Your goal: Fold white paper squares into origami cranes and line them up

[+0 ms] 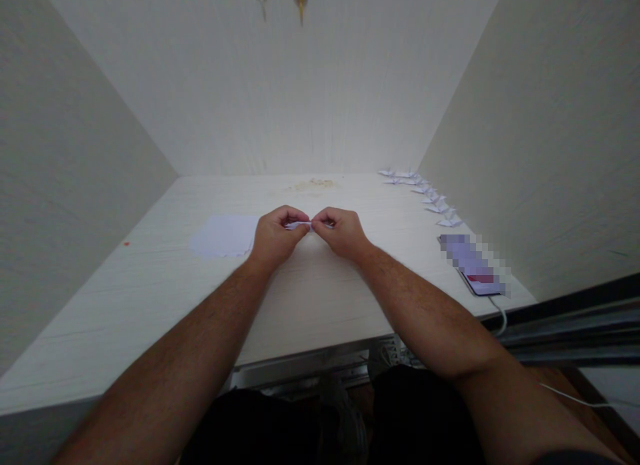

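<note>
Together, left hand [274, 237], right hand [341, 233] pinch, seemingly, folded paper [299, 225].

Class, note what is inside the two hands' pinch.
A small folded white paper, pinched by left hand and right hand; fingers cover most of it, hiding its shape.

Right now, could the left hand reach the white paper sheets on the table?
Probably yes: the paper sheets lie just beside the left hand, nothing between, though it now pinches the folded paper with the right hand.
</note>
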Available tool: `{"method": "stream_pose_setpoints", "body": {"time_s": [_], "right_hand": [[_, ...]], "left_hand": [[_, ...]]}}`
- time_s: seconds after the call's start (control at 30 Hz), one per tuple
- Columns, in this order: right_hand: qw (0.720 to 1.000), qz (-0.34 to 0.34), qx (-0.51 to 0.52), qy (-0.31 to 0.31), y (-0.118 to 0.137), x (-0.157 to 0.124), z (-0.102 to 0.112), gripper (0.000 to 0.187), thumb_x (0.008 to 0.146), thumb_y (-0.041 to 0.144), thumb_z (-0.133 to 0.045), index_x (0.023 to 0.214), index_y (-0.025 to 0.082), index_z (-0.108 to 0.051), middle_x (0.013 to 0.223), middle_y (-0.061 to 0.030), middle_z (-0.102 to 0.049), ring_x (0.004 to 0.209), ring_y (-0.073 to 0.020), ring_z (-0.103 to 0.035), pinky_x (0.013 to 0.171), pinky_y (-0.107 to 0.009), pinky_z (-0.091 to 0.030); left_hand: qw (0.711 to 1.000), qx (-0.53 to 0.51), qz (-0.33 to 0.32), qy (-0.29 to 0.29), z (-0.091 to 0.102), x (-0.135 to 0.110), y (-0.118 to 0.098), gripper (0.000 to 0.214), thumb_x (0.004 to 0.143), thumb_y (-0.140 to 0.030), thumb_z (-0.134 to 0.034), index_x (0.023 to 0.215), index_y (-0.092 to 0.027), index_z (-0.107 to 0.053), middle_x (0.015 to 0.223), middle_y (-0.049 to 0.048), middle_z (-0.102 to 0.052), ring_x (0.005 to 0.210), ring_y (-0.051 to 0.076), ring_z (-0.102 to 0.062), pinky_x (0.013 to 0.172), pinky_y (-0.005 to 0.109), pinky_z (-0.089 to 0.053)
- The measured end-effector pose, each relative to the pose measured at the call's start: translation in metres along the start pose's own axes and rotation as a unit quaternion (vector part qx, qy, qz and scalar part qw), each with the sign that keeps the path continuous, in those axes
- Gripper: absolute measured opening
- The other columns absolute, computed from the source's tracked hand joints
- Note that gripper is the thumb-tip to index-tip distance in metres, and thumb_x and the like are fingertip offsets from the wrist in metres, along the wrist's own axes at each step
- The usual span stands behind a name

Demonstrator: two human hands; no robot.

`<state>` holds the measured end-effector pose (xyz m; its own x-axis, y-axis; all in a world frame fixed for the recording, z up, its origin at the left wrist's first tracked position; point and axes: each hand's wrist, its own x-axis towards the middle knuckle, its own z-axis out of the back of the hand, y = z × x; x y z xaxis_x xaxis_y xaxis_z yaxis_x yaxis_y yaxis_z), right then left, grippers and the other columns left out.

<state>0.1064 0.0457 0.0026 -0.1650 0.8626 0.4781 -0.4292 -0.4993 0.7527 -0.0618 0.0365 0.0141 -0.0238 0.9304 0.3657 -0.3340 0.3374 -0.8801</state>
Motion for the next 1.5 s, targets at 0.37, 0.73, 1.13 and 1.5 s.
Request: {"method": "stream_pose_setpoints", "body": {"time_s": [0.37, 0.73, 1.13, 1.5], "right_hand": [[1.000, 0.015, 0.015, 0.003, 0.000, 0.000, 0.003, 0.013, 0.085, 0.027, -0.063, 0.081, 0.019, -0.072, 0.079, -0.0012, -0.073, 0.074, -0.0142, -0.064, 0.072, -0.027, -0.047], [0.996, -0.038, 0.078, -0.012, -0.001, -0.001, -0.003, 0.012, 0.078, 0.029, -0.066, 0.077, 0.017, -0.070, 0.068, 0.0000, -0.068, 0.062, -0.0115, -0.058, 0.061, -0.025, -0.045], [0.967, -0.123, 0.218, 0.048, 0.005, 0.004, 0.004, 0.022, 0.066, 0.036, -0.080, 0.071, 0.017, -0.071, 0.062, -0.0007, -0.068, 0.058, -0.0112, -0.060, 0.056, -0.024, -0.048], [0.974, -0.108, 0.193, 0.044, 0.003, 0.004, 0.003, 0.029, 0.064, 0.042, -0.083, 0.072, 0.017, -0.071, 0.064, -0.0013, -0.069, 0.059, -0.0113, -0.059, 0.057, -0.025, -0.047]], "left_hand": [[0.996, -0.082, 0.021, 0.028, 0.000, 0.002, 0.001, 0.023, 0.060, -0.025, -0.082, 0.077, -0.018, -0.068, 0.079, 0.0028, -0.072, 0.072, 0.015, -0.065, 0.073, 0.029, -0.051], [0.992, -0.087, 0.080, 0.038, 0.003, 0.003, 0.002, 0.016, 0.064, -0.027, -0.079, 0.075, -0.016, -0.075, 0.066, 0.0039, -0.070, 0.056, 0.013, -0.059, 0.058, 0.028, -0.047], [0.999, -0.024, 0.027, 0.034, 0.002, -0.001, -0.002, 0.015, 0.066, -0.029, -0.077, 0.073, -0.018, -0.070, 0.064, 0.0017, -0.069, 0.056, 0.013, -0.060, 0.054, 0.025, -0.045], [1.000, 0.006, 0.021, 0.013, 0.001, -0.002, -0.004, 0.014, 0.067, -0.030, -0.077, 0.071, -0.019, -0.071, 0.062, 0.0013, -0.069, 0.055, 0.013, -0.059, 0.053, 0.026, -0.044]]}}
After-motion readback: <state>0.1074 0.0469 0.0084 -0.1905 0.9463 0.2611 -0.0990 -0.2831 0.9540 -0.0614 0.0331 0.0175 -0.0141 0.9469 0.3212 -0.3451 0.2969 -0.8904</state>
